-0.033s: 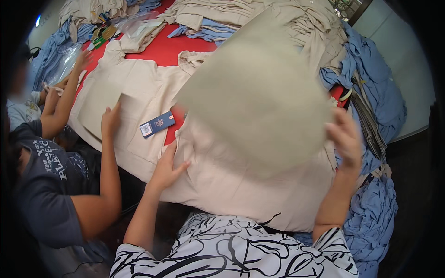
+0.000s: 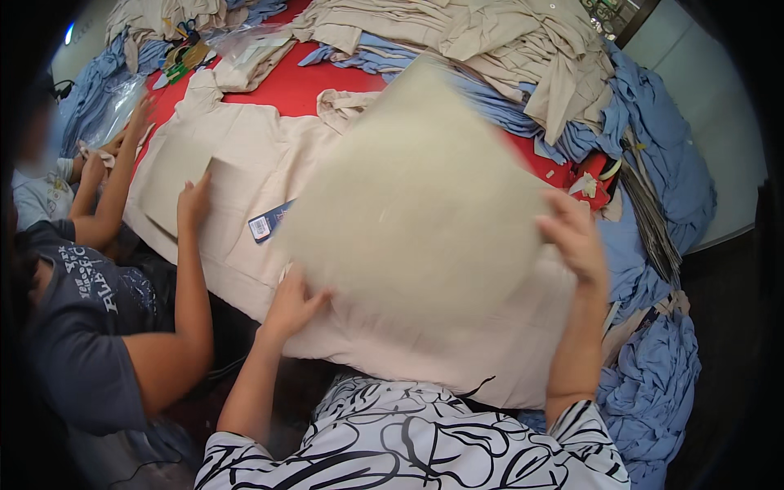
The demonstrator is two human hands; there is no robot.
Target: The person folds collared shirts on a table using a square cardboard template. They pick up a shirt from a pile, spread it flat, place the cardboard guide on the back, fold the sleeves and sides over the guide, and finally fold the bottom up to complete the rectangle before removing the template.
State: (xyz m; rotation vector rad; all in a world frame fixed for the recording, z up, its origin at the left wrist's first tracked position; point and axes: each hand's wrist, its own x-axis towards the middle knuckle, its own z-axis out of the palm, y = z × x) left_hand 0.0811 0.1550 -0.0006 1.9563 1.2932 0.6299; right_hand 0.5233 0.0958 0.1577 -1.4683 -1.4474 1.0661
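A large grey-beige sheet of card (image 2: pixel 416 204), blurred by motion, is tilted above the table. My right hand (image 2: pixel 578 237) grips its right edge, thumb and fingers closed on it. Under the sheet lies a pale beige garment (image 2: pixel 457 359), spread out toward my body. My left hand (image 2: pixel 296 304) rests on the garment's left edge, thumb stretched away from the fingers; its fingertips are partly hidden by the sheet's lower left edge. A dark blue hang tag (image 2: pixel 268 222) lies on another beige garment (image 2: pixel 237 135) to the left, half covered by the sheet.
At the left a co-worker's hand (image 2: pixel 194 200) holds a similar card on the neighbouring garment. Another person's hands work farther back. Beige garments (image 2: pixel 506 41) and blue garments (image 2: pixel 653 139) are heaped along the far and right edges of the red table (image 2: pixel 282 86). Scissors (image 2: pixel 188 31) lie far left.
My right hand has moved left with the card sheet, which now covers part of the blue tag and uncovers red table at the right. My left hand has stayed nearly in place.
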